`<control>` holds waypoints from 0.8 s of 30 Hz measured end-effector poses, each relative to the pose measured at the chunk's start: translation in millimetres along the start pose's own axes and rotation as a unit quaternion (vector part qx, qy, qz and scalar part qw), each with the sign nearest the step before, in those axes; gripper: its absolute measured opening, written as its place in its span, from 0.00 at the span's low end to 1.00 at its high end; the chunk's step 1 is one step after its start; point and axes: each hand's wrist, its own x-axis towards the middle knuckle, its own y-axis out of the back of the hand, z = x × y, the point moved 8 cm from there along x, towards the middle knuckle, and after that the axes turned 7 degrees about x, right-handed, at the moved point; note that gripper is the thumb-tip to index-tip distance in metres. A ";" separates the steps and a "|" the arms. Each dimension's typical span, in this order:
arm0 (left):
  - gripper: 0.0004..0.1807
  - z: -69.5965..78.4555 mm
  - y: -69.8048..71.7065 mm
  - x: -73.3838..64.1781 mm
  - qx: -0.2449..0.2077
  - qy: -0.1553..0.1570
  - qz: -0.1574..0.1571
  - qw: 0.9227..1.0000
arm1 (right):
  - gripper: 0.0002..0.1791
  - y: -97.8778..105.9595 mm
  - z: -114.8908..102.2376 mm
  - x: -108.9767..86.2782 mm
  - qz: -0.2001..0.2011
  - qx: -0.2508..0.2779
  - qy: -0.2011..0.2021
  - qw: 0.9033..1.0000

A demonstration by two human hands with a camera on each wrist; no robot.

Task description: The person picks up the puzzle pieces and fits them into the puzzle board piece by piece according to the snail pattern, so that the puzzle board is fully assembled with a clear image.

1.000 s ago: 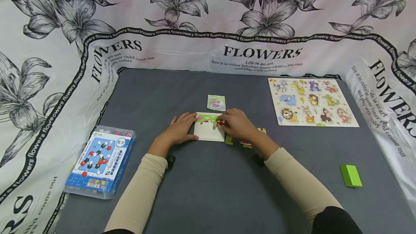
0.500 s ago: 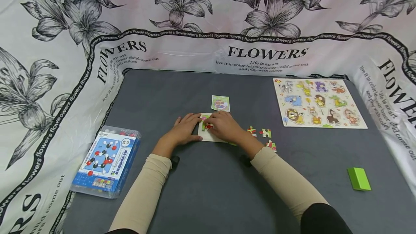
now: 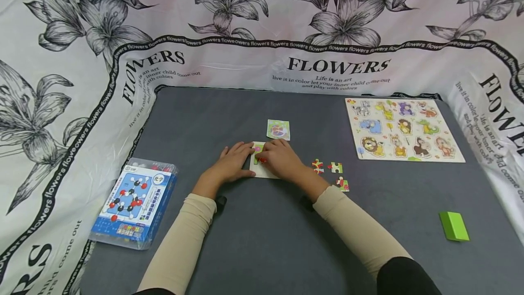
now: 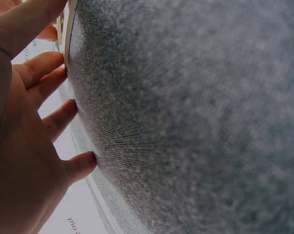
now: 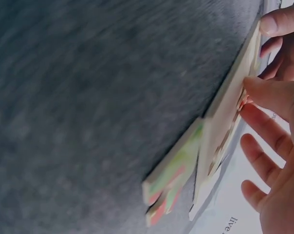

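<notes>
A small pale puzzle tray (image 3: 262,173) lies between the two hands, with green and pink pieces along its far side. My left hand (image 3: 230,164) rests at its left edge, thumb and index fingertip against the rim and the other fingers spread. My right hand (image 3: 282,160) reaches over the tray, pinching a red and green puzzle piece (image 5: 245,101) between thumb and index finger, down at the tray's surface. Much of the tray is hidden under this hand. In the right wrist view a loose puzzle piece (image 5: 174,173) lies against the tray's near edge.
Several loose puzzle pieces (image 3: 336,167) lie right of the right hand. A small picture card (image 3: 278,129) sits beyond the tray. An animal picture board (image 3: 393,155) is at back right, a green block (image 3: 454,226) at right, and a plastic case (image 3: 128,206) at left.
The right hand has moved left over the tray with the piece, from the tray's right side to its left part. The left hand keeps its place on the rim. The head view has shifted slightly.
</notes>
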 end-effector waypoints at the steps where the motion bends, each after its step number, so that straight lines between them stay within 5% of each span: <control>1: 0.40 0.2 -0.1 0.3 0.002 0.000 -0.001 1.000 | 0.11 0.1 -0.5 0.0 -0.001 -0.005 -0.004 1.000; 14: 0.40 -0.2 -0.3 1.2 0.007 0.002 -0.005 1.000 | 0.13 -6.8 1.8 4.0 -0.035 -0.022 -0.068 0.997; 24: 0.40 0.4 0.1 0.1 0.007 0.003 -0.003 1.000 | 0.12 -7.6 -5.1 2.7 -0.040 -0.057 -0.052 0.996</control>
